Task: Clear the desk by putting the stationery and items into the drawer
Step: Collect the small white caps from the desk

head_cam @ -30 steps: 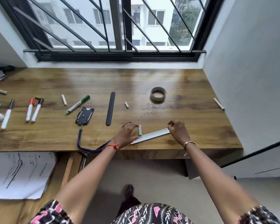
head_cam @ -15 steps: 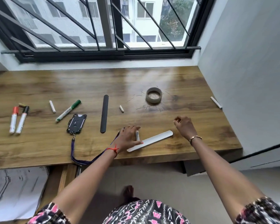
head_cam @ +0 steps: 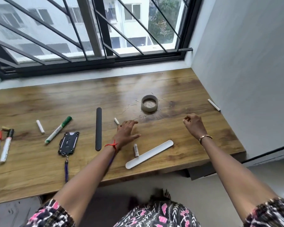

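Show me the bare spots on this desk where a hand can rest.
Free: the far strip of the desk under the window, and the near right corner between the white strip and the wall. Crowded: the left, with markers, green marker, badge holder and black strip.

Soft grey daylight pours through the barred window (head_cam: 92, 35), laying a pale sheen on the worktop (head_cam: 118, 89) beneath it. Shadows stay faint. Frame edges bow and smear; the markers (head_cam: 2, 145) at left look blurred.
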Tool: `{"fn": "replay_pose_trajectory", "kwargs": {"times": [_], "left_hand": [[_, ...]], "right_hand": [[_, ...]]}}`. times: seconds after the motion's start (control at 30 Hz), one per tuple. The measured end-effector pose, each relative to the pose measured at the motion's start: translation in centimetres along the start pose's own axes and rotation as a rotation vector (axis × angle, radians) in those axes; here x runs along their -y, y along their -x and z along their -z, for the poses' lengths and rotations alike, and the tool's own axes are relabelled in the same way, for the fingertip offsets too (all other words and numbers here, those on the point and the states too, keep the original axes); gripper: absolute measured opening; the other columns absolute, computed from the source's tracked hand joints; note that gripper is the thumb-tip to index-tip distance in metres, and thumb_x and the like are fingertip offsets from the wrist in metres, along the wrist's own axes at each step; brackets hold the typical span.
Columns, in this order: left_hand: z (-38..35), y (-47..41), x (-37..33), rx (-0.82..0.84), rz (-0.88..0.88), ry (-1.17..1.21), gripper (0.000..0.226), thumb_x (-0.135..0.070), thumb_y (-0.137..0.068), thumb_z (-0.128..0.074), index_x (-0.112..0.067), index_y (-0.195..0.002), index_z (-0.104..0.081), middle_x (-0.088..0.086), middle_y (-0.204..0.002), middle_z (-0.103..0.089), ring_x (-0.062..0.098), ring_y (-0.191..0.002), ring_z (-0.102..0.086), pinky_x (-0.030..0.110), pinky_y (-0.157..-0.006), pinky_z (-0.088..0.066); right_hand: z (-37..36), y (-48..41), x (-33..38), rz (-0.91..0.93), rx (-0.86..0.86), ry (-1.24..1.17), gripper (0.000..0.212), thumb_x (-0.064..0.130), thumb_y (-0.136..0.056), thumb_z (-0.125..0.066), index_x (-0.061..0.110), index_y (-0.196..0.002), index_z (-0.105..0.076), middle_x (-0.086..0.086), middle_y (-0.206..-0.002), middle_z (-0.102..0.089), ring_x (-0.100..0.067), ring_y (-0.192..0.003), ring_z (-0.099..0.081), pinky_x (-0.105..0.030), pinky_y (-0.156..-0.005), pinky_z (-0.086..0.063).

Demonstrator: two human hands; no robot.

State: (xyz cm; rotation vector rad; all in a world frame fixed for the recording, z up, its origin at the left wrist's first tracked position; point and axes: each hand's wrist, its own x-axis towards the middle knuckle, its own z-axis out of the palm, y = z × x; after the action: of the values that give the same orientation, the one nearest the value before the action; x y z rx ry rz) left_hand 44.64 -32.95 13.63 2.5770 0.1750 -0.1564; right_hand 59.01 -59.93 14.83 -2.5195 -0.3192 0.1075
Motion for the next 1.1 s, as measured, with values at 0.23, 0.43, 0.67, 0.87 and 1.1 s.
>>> {"fn": "replay_pose_trajectory", "kwargs": {"times": [0.23, 0.43, 0.67, 0.87, 1.1], "left_hand": [[0.1, -2.5, -0.5, -0.063, 0.082, -0.059, 0.06, -0.032, -0.084, -0.064, -0.011, -0.135, -0.041, 0.007, -0.137, -0.044, 0.024, -0.129, -0.034, 0.039, -0.107, -0.024], [-0.4, -4.9, -1.6, -0.054, 0.122, -0.161, 0.056, -0.037, -0.084, -0.061, -0.016, -0.133, -0.042, 0.003, -0.139, -0.041, 0.022, -0.129, -0.034, 0.042, -0.104, -0.032], [-0.6, -5.5, -1.7, -0.03, 0.165, -0.145, 0.051, -0.039, -0.083, -0.061, -0.019, -0.128, -0.047, -0.001, -0.138, -0.041, 0.018, -0.13, -0.032, 0.048, -0.106, -0.029], [-0.8, -5.3, -2.1, -0.067, 0.176, -0.126, 0.049, -0.036, -0.083, -0.062, -0.017, -0.126, -0.049, 0.0, -0.136, -0.042, 0.018, -0.128, -0.034, 0.043, -0.108, -0.025], [0.0, -3.8, -1.3, -0.241, 0.267, -0.106, 0.045, -0.026, -0.084, -0.064, -0.012, -0.125, -0.052, 0.005, -0.133, -0.048, 0.023, -0.127, -0.039, 0.042, -0.108, -0.029]], "right_hand": [[1.8, -5.2, -2.9, -0.1, -0.047, 0.089, 0.02, 0.008, -0.084, -0.052, -0.006, -0.09, -0.066, -0.026, -0.107, -0.06, -0.038, -0.111, -0.051, -0.039, -0.095, -0.042], [3.6, -9.5, -5.2, -0.219, -0.171, 0.249, 0.034, 0.003, -0.084, -0.047, -0.006, -0.117, -0.05, -0.026, -0.127, -0.045, -0.042, -0.118, -0.042, -0.047, -0.096, -0.036], [4.1, -12.4, -7.2, -0.308, -0.042, 0.513, 0.037, 0.006, -0.09, -0.045, -0.01, -0.123, -0.043, -0.031, -0.127, -0.048, -0.045, -0.12, -0.042, -0.047, -0.093, -0.041], [4.0, -14.1, -6.4, -0.287, 0.049, 0.565, 0.037, 0.009, -0.09, -0.051, -0.007, -0.122, -0.049, -0.026, -0.125, -0.051, -0.043, -0.116, -0.048, -0.044, -0.094, -0.042], [3.5, -15.7, -0.2, -0.055, 0.036, 0.362, 0.036, 0.007, -0.088, -0.046, -0.004, -0.122, -0.05, -0.027, -0.12, -0.055, -0.042, -0.11, -0.054, -0.044, -0.088, -0.046]]}}
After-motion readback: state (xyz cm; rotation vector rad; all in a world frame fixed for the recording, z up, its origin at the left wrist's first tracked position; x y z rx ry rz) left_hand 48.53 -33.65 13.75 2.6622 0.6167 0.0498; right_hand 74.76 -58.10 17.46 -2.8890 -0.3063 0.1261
